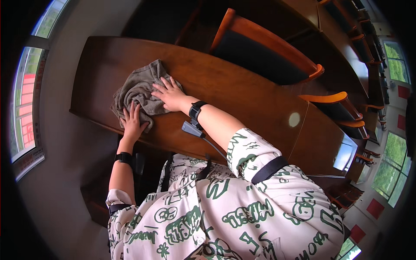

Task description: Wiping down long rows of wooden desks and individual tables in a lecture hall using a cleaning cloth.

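Note:
A crumpled grey-brown towel (143,84) lies bunched near the left end of a long, polished brown wooden table (221,97). My right hand (170,96) rests flat over the towel's right side, fingers spread and pointing up-left. At its lower left edge, close to the table's near rim, my left hand (131,123) touches the cloth with its fingers apart and thumb out to the side. Neither hand visibly grips the fabric. Each wrist wears a black strap; a grey device on a cable (194,130) hangs beside my right forearm.
A wooden chair with a dark backrest (260,52) stands against the table's far side. More chairs (334,105) line up farther right, near other tables. A pale wall (61,113) with a window (26,107) is at left. My torso is against the near edge.

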A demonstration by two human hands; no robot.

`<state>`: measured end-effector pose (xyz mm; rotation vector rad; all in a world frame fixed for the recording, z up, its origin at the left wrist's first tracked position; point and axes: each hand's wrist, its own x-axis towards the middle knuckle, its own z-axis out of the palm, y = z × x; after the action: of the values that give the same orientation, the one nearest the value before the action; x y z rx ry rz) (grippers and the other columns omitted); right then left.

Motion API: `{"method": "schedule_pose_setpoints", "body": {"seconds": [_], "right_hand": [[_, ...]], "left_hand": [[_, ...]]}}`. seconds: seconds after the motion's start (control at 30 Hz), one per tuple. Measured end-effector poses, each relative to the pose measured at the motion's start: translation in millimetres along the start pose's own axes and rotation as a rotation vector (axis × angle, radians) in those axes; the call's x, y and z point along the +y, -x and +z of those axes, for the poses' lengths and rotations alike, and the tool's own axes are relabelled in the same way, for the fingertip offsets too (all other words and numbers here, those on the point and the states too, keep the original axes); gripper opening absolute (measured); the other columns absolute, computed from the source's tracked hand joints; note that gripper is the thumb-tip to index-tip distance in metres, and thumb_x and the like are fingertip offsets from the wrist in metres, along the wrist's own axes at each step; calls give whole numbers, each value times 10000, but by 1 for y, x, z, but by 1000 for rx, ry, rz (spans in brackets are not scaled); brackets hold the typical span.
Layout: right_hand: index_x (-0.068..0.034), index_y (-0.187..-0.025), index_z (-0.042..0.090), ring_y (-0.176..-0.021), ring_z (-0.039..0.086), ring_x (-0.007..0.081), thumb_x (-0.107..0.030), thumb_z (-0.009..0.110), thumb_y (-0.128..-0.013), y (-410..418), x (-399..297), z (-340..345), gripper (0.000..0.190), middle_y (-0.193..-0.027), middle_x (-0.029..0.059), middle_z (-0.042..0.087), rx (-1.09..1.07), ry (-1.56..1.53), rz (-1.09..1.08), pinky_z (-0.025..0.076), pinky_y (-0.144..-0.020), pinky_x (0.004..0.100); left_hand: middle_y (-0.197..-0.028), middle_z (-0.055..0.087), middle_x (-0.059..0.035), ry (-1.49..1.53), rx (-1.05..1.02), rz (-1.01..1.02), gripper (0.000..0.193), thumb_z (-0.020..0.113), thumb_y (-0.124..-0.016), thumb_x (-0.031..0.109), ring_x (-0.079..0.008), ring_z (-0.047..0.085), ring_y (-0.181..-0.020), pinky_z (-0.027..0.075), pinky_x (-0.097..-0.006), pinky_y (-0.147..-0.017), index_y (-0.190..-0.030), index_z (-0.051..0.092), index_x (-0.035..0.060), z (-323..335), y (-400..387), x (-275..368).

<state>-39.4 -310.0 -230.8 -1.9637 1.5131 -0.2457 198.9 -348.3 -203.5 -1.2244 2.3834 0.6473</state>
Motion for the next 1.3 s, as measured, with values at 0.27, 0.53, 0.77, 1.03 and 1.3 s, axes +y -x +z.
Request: {"method": "schedule_pose_setpoints", "body": {"seconds": [0.27, 0.53, 0.77, 1.03, 1.3], "right_hand": [[-217, -1332, 381, -1330, 212, 310, -242, 693, -729, 155, -1, -5, 679, -1403, 63, 315, -91, 69, -316, 146, -1091, 498], [-105, -1283, 415, -1277, 250, 398, -204, 718, -684, 444, 19, -34, 679, -1356, 144, 335, -329, 273, -236, 225, -1055, 489], [-85, -1169, 503, -1280, 241, 414, -147, 746, -617, 566, 42, -36, 606, -1317, 162, 359, -395, 269, -124, 227, -1054, 492], [-146, -1140, 563, -1285, 252, 383, -120, 762, -555, 549, 34, -56, 619, -1285, 136, 386, -481, 417, -227, 215, -1064, 508], [-242, -1214, 519, -1305, 242, 321, -109, 738, -590, 506, 14, -47, 675, -1331, 59, 368, -576, 509, -364, 165, -1084, 523]], "left_hand": [[-1477, 136, -78, -63, 89, 110, 901, 749, -640, 342, -463, 136, -1315, 196, -701, -950, -1381, 268, 165, 46, 88, 94], [-1469, 189, 37, 109, 213, 264, 747, 688, -670, 478, -375, 75, -1356, 103, -708, -980, -1325, 385, 285, 160, 172, 327], [-1496, 105, 85, 34, 191, 632, 815, 674, -691, 455, -380, -56, -1363, -36, -711, -987, -1384, 263, 333, 197, 204, 400], [-1486, 157, 67, -8, 296, 794, 969, 751, -593, 422, -320, 39, -1377, 12, -591, -1076, -1401, 234, 289, 202, 206, 375], [-1475, 169, 126, -26, 332, 746, 889, 723, -593, 405, -271, 80, -1381, 58, -558, -1088, -1369, 302, 300, 201, 215, 314]]}}
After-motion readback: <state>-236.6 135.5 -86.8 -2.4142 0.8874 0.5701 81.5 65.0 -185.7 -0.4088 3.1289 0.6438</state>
